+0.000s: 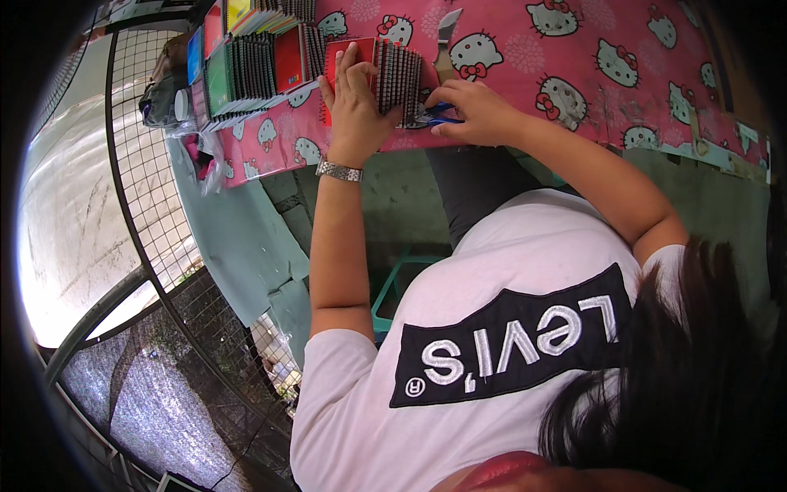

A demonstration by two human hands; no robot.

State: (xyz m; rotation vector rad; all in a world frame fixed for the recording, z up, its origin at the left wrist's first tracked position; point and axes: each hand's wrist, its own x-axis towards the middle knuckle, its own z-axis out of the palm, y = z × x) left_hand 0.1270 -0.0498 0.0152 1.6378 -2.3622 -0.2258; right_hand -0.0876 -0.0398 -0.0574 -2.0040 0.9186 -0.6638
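Pinching a blue-handled tool (444, 121), right fingers (452, 93) curl; left fingers (358, 79) spread across a red notebook (366, 51)

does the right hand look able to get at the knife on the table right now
Probably yes: the knife lies just beyond the right hand, handle end toward it, with nothing visible blocking the way. The hand holds a blue-handled tool, though, which it would likely need to put down first.
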